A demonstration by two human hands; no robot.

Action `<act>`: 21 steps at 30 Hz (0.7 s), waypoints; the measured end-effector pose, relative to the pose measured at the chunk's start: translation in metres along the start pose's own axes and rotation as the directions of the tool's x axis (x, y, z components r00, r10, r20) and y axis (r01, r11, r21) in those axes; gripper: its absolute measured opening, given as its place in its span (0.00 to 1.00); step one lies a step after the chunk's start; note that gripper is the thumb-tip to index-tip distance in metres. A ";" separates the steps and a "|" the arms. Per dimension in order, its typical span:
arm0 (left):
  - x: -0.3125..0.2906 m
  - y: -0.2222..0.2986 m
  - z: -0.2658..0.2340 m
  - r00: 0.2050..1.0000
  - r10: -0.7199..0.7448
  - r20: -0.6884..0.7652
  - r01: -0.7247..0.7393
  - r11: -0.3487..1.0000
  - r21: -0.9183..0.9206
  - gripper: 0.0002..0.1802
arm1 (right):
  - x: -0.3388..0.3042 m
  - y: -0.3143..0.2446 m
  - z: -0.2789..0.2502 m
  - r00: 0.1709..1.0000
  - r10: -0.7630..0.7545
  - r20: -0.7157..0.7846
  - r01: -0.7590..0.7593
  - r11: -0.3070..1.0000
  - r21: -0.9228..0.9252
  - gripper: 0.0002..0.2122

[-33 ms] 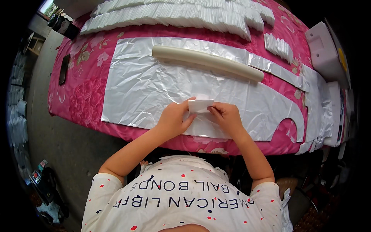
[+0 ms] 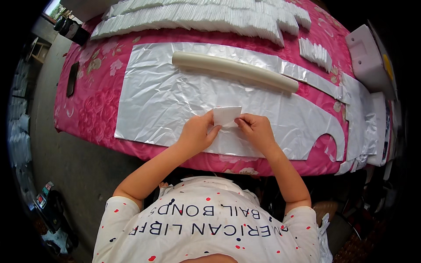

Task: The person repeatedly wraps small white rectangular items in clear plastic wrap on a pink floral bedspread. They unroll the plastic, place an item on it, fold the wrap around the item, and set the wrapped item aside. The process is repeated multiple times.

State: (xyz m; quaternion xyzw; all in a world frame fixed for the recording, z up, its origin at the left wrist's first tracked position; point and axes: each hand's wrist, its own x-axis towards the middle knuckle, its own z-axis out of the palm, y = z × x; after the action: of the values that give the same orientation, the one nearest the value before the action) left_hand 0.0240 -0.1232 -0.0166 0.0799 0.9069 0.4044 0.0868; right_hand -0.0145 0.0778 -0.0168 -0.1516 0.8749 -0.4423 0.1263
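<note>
A small white folded sheet [image 2: 227, 116] is held up between my two hands over the silvery sheet. My left hand [image 2: 198, 133] pinches its left edge between thumb and fingers. On the other side, my right hand [image 2: 255, 130] grips the lower right corner with thumb and forefinger. Beneath both hands spreads a large crinkled silvery sheet [image 2: 153, 101], with a curved cut-out near its right end. A long pale tube [image 2: 232, 70] lies across this sheet, beyond my hands.
Long rows of thin white packets [image 2: 188, 19] line the far side of the pink floral tablecloth [image 2: 94, 107]. A smaller packet stack [image 2: 315, 53] sits at the right, near a white foam box [image 2: 372, 57]. At the left lie a dark phone [image 2: 72, 79] and a black bottle [image 2: 71, 30].
The white folded sheet has tipped up and shows more of its face. My fingers have shifted slightly along its edges; both hands still hold it.
</note>
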 end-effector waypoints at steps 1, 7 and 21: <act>0.005 -0.003 0.002 0.999 -0.048 -0.012 0.047 0.995 -0.083 0.29 | 0.007 -0.004 -0.002 0.986 0.157 0.046 -0.160 0.984 0.073 0.07; 0.026 -0.002 -0.002 0.975 -0.202 -0.089 0.177 0.957 -0.230 0.34 | 0.032 -0.015 -0.013 0.899 0.385 0.208 -0.407 0.910 0.076 0.11; 0.032 0.001 0.037 0.937 0.349 0.002 -0.319 0.854 0.411 0.53 | 0.035 -0.006 -0.007 0.906 0.389 0.167 -0.402 0.914 0.050 0.10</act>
State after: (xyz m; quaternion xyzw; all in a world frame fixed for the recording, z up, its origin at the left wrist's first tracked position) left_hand 0.0012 -0.0890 -0.0435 0.2375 0.9457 0.2191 -0.0362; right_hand -0.0489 0.0664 -0.0107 0.0005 0.8559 -0.4305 0.2866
